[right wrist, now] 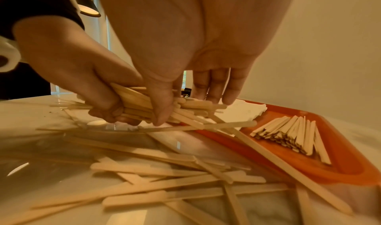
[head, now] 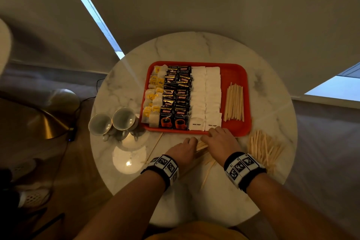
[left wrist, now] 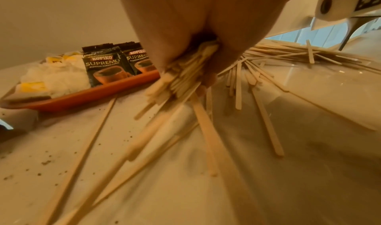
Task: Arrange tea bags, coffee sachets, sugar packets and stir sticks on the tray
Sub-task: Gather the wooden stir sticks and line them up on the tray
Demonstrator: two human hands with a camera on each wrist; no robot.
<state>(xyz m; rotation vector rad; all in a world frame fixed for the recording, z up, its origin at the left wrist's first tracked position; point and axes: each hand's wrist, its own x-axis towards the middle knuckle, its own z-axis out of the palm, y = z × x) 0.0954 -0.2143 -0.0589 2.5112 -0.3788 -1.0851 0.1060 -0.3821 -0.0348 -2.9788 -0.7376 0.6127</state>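
1. The round white marble table point(head: 136, 84) fills most of the head view. It sits in a dim room with pale roller blinds point(head: 214, 6) at 12 o'clock, and there's a brass lamp base point(head: 48, 122) on the floor at 9.
2. The red plastic tray point(head: 235, 76) sits at the table's 12 o'clock. It holds neat columns of yellow-tagged tea bags point(head: 153, 95), black Kopiko coffee sachets point(head: 176, 95) and white sugar packets point(head: 205, 93). A squared-up row of flat wooden stir sticks point(head: 233, 101) lies at its 3 o'clock.
3. Two white teacups point(head: 113, 122) sit at the tray's 8 o'clock.
4. Loose stir sticks point(head: 263, 148) are heaped at 4 o'clock off the tray, so I'd guess they're next in line.
5. The left hand point(head: 182, 149) has its fingers curled tight round a bundle of sticks point(right wrist: 140, 101), probably to square them up.
6. The right hand point(head: 219, 141) pins the bundle with its thumb. Its other fingers point(right wrist: 214, 85) are straight and close together over the stick ends.
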